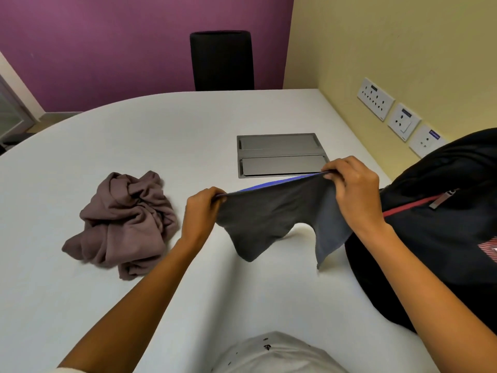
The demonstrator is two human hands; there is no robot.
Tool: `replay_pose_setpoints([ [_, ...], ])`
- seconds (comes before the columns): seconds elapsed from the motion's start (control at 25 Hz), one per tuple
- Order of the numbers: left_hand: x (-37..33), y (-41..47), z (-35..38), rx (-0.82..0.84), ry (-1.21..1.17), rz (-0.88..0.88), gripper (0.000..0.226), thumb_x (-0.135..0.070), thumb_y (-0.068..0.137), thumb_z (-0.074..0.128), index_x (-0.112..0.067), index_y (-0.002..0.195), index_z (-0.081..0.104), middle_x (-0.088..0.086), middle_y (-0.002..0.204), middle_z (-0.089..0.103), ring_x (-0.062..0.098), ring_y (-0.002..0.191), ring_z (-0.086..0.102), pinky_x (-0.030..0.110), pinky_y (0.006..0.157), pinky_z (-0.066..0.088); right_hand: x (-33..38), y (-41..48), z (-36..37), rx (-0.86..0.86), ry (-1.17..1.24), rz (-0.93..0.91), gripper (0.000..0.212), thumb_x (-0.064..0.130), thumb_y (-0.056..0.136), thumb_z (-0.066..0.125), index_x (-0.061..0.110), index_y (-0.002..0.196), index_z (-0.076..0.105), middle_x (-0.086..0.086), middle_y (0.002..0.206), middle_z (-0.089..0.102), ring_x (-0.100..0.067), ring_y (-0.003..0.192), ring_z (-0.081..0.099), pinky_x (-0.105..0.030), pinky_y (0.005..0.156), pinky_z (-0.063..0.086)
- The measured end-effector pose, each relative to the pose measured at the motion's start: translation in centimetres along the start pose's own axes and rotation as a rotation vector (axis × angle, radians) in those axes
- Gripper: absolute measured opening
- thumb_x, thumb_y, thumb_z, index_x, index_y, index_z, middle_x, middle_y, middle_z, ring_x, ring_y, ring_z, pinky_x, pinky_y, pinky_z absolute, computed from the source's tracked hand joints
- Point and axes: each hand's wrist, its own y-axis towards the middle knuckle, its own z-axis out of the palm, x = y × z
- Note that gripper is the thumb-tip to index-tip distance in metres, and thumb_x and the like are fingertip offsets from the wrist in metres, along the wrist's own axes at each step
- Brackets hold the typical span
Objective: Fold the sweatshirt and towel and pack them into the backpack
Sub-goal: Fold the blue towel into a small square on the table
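Observation:
I hold a dark grey towel (271,216) with a blue edge stretched in the air above the white table (150,135). My left hand (201,211) pinches its left top corner and my right hand (355,189) pinches its right top corner. The towel's lower edge hangs loose just above the tabletop. A mauve sweatshirt (123,224) lies crumpled in a heap on the table, left of my left hand. A black backpack (435,238) with a red zip line lies at the right, just behind my right wrist.
A grey metal cable hatch (279,154) is set flush in the table behind the towel. A black chair (222,60) stands at the far edge. Wall sockets (400,119) line the yellow wall on the right.

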Motion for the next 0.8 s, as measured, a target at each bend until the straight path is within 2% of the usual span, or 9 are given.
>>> replay_pose_setpoints([
  [0.12,-0.5,0.3,-2.7,-0.055,0.023,0.112,0.013,-0.008,0.093,0.057,-0.006,0.100,0.069,0.010,0.095,0.071,0.023,0.085,0.064,0.026,0.079,0.049,-0.4,-0.7,-0.6,0.015,-0.016,0.057,0.012,-0.006,0.086,0.062,0.003,0.091,0.069,-0.012,0.087,0.066,-0.025,0.078,0.062,-0.008,0.077,0.034],
  [0.28,-1.4,1.0,-5.2,-0.119,0.031,0.178,0.015,-0.002,0.091,0.055,-0.007,0.094,0.069,0.005,0.088,0.071,0.020,0.079,0.063,0.021,0.073,0.045,-0.2,-0.8,-1.2,0.102,0.012,0.119,0.013,-0.007,0.084,0.063,0.004,0.088,0.068,-0.011,0.085,0.065,-0.017,0.075,0.054,0.000,0.074,0.030],
  [0.32,-1.6,1.2,-5.6,-0.116,0.041,0.176,0.016,-0.003,0.092,0.054,-0.007,0.094,0.069,0.004,0.088,0.071,0.020,0.079,0.062,0.021,0.072,0.044,-0.3,-0.6,-1.3,0.144,0.013,0.135,0.013,-0.006,0.084,0.063,0.006,0.087,0.068,-0.009,0.084,0.065,-0.015,0.075,0.052,-0.001,0.071,0.030],
  [0.4,-1.6,1.6,-5.8,-0.043,0.071,0.118,0.016,-0.007,0.094,0.054,-0.008,0.097,0.070,0.003,0.090,0.070,0.019,0.081,0.061,0.023,0.073,0.042,-0.7,-0.1,-1.1,0.249,0.011,0.178,0.011,-0.001,0.085,0.065,0.010,0.085,0.067,-0.004,0.083,0.064,-0.013,0.076,0.050,-0.011,0.068,0.030],
  [0.48,-0.7,2.3,-5.3,0.084,0.120,0.019,0.016,-0.011,0.095,0.055,-0.009,0.098,0.070,0.003,0.089,0.068,0.020,0.083,0.060,0.026,0.072,0.042,-1.3,0.5,-0.3,0.356,0.023,0.239,0.008,0.005,0.086,0.066,0.013,0.086,0.067,-0.002,0.085,0.065,-0.014,0.079,0.052,-0.020,0.071,0.032],
  [0.6,1.7,3.5,-3.2,0.208,0.187,-0.083,0.014,-0.015,0.094,0.057,-0.009,0.094,0.069,0.010,0.088,0.069,0.030,0.086,0.061,0.031,0.070,0.042,-2.6,0.8,2.7,0.514,-0.051,0.255,0.007,0.009,0.088,0.064,0.015,0.090,0.066,-0.002,0.091,0.064,-0.020,0.083,0.054,-0.026,0.069,0.034],
  [0.68,3.2,3.7,-1.0,0.227,0.191,-0.158,0.015,-0.014,0.094,0.056,-0.008,0.099,0.070,0.014,0.097,0.070,0.033,0.094,0.062,0.032,0.076,0.045,-4.0,0.0,5.7,0.585,-0.169,0.211,0.014,0.007,0.091,0.058,0.018,0.093,0.065,-0.002,0.097,0.063,-0.025,0.090,0.058,-0.029,0.065,0.033],
  [0.8,4.8,2.5,2.2,0.203,0.200,-0.230,0.031,-0.011,0.094,0.055,-0.010,0.125,0.059,0.013,0.127,0.059,0.031,0.116,0.055,0.039,0.100,0.044,-6.1,-2.4,10.0,0.602,-0.195,0.209,0.040,-0.008,0.086,0.050,0.019,0.113,0.061,-0.006,0.114,0.060,-0.028,0.101,0.057,-0.032,0.068,0.043],
])
